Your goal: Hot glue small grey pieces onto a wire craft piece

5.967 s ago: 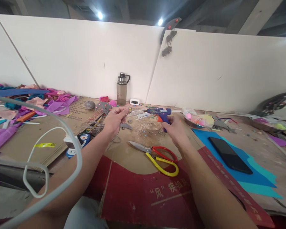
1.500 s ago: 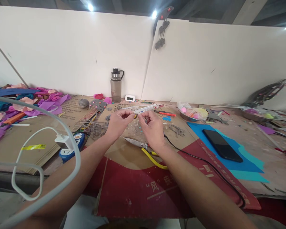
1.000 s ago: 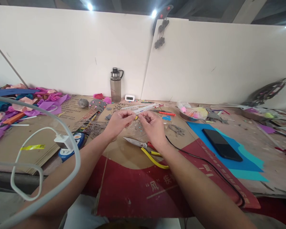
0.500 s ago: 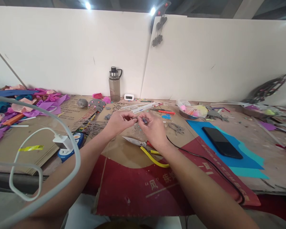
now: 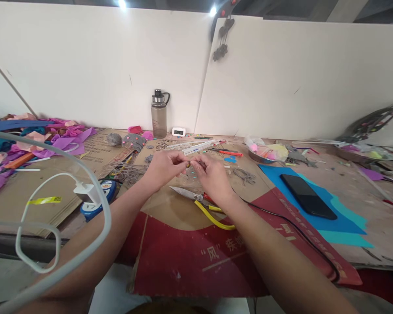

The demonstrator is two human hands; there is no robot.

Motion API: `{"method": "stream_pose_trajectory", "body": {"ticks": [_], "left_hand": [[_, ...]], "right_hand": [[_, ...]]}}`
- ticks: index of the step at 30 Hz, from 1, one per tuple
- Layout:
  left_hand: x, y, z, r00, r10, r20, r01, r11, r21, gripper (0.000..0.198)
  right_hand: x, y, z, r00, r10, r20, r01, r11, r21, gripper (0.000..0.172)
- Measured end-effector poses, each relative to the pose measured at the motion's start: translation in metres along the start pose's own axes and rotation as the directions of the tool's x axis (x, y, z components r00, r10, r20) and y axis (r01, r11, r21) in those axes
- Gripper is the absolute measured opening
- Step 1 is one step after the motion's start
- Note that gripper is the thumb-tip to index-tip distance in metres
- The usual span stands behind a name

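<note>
My left hand point(image 5: 166, 169) and my right hand point(image 5: 211, 174) meet fingertip to fingertip above the cardboard. Both are closed in a pinch around something small between them, too small to make out. Just below my right hand lie yellow-handled scissors point(image 5: 212, 216), blades pointing left. Grey wire or cord point(image 5: 129, 171) is heaped to the left of my left hand. A smaller grey coil point(image 5: 244, 175) rests to the right of my right hand. Behind the hands are thin white sticks point(image 5: 199, 147) and a red-orange pen-like tool point(image 5: 231, 153).
A bottle point(image 5: 159, 117) and small clock point(image 5: 178, 131) stand by the white wall. Coloured scraps point(image 5: 36, 139), a charger point(image 5: 87, 192) and blue tape measure point(image 5: 100, 203) are left. A phone point(image 5: 308, 196) lies on blue sheets at right, near a bowl point(image 5: 262, 158).
The view has shifted slightly. My right fingers have changed their pose, and the dark bluish bit seen at them earlier no longer shows. Both hands remain together.
</note>
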State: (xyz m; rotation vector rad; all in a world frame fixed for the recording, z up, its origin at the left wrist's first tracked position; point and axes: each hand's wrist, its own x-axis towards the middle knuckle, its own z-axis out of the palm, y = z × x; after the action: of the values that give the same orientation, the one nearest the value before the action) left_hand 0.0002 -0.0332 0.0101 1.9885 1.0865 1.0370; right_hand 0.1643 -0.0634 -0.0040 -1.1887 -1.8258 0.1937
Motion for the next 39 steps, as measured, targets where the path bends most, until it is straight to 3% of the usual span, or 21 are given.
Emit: {"method": "stream_pose_trajectory", "body": {"ticks": [4,9,17,25,31,36,39], "left_hand": [[0.000,0.003,-0.001,0.997,-0.078,-0.019,0.077,0.995,-0.071,0.014],[0.000,0.003,0.000,0.994,-0.113,-0.006,0.111,0.983,-0.149,0.011],[0.003,-0.002,0.002,0.994,-0.110,-0.028,0.101,0.970,-0.222,0.007],[0.003,-0.003,0.004,0.992,-0.113,-0.048,0.095,0.954,-0.286,0.008],[0.005,-0.005,0.001,0.982,-0.146,-0.123,0.100,0.943,-0.317,0.008],[0.011,-0.017,0.001,0.960,-0.210,-0.186,0.104,0.883,-0.458,0.011],[0.013,-0.019,0.002,0.958,-0.239,-0.161,0.112,0.824,-0.556,0.011]], "right_hand": [[0.000,0.002,0.002,0.997,0.070,0.030,-0.072,0.992,0.100,0.015],[0.000,0.001,0.002,0.994,0.109,-0.012,-0.107,0.989,0.100,0.014],[-0.001,0.001,0.003,0.996,0.067,-0.064,-0.060,0.993,0.105,0.011],[-0.003,0.000,0.005,0.999,0.026,-0.047,-0.021,0.995,0.093,0.009],[-0.006,-0.003,0.007,1.000,-0.001,-0.016,0.002,0.995,0.099,0.008],[-0.008,-0.006,0.008,0.999,-0.038,0.003,0.038,0.996,0.084,0.010],[-0.009,-0.006,0.009,0.997,-0.066,0.041,0.062,0.995,0.082,0.012]]}}
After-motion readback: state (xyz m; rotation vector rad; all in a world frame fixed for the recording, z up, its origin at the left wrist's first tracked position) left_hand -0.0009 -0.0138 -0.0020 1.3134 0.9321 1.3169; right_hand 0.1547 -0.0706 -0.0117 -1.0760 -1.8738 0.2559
